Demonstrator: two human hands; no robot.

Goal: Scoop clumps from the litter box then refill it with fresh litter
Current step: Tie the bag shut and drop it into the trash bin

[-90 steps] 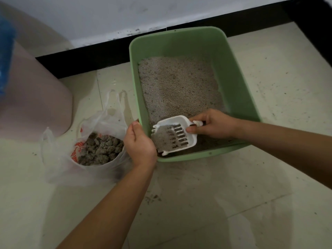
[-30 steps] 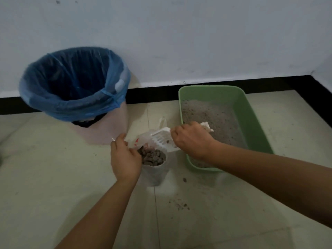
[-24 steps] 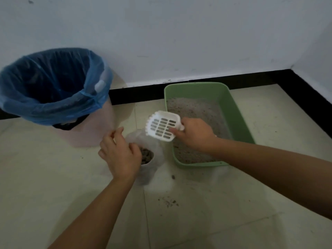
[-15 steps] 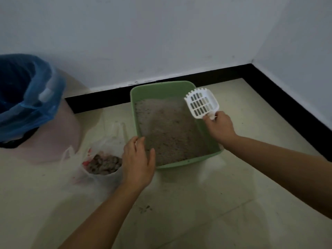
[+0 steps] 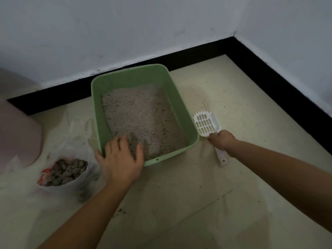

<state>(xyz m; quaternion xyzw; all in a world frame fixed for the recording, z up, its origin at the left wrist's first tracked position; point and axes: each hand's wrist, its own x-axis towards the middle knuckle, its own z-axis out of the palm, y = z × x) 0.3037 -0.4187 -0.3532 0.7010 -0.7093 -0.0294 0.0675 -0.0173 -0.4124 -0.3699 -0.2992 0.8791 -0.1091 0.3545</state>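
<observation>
**A:** The scoop (image 5: 206,124) lies empty on the floor at the box's (image 5: 189,126) 3 o'clock, just beside its wall. The right hand (image 5: 221,142) is curled round the handle.

**B:** And the left hand (image 5: 120,159)?

**A:** Fingers are spread and holding nothing, over the box's 7 o'clock corner. I can't tell if it touches the rim.

**B:** So the scooping is done?

**A:** Looks that way to me. The litter (image 5: 143,119) in the box is shallow and grainy, with no obvious lumps. The clumps (image 5: 66,170) are heaped in the bag (image 5: 79,133) at 8 o'clock, and its mouth gapes open.

**B:** What's next?

**A:** Release the scoop, then find fresh litter and pour it in evenly. There's none in view. The bin (image 5: 18,133) is at 9 o'clock, but its inside is out of frame.
</observation>
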